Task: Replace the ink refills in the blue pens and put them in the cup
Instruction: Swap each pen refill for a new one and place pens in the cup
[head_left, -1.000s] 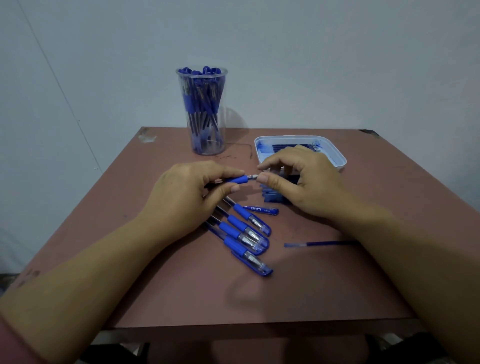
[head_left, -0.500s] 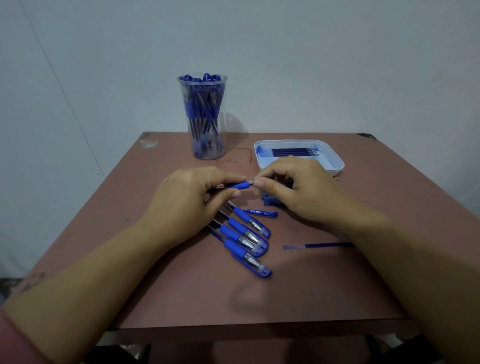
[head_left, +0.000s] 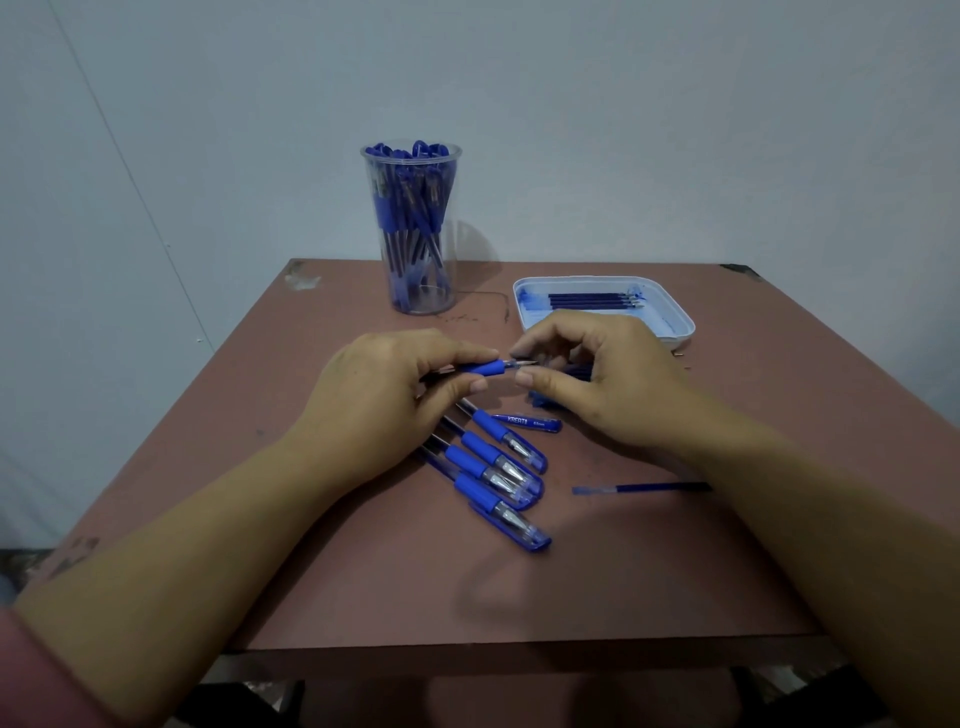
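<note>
Head view: a flat, matt reddish-brown table (head_left: 623, 582), chipped at its far left corner, is recorded against a plain pale wall.

A slim pen with a blue rubber grip sleeve (head_left: 483, 368) is held level above the middle of the table by the left hand (head_left: 384, 410), whose fingers and thumb are curled round its barrel. Its tapered metal tip is presented to the right hand (head_left: 608, 384). That hand's forefinger and thumb are bent closely above and below the tip, but contact cannot be confirmed.

Below the left hand, four capped pens (head_left: 493, 467) are laid slanting, side by side and close together. Clear barrels, blue grips and translucent blue caps are noted on them. A short blue cylindrical piece printed in white (head_left: 527, 422) is noted just beside them. A thin, straight blue ink refill (head_left: 644, 487) is laid alone near the right forearm.

A tall, round, clear plastic cup (head_left: 448, 260) is stood upright near the far edge, packed with blue pens (head_left: 405, 218). To its right, a shallow white plastic tray with rounded corners (head_left: 670, 317), stained with ink, is seen. Several dark refills (head_left: 592, 300) are laid parallel in it.

Dark blue items partly hidden under the right hand cannot be identified.
</note>
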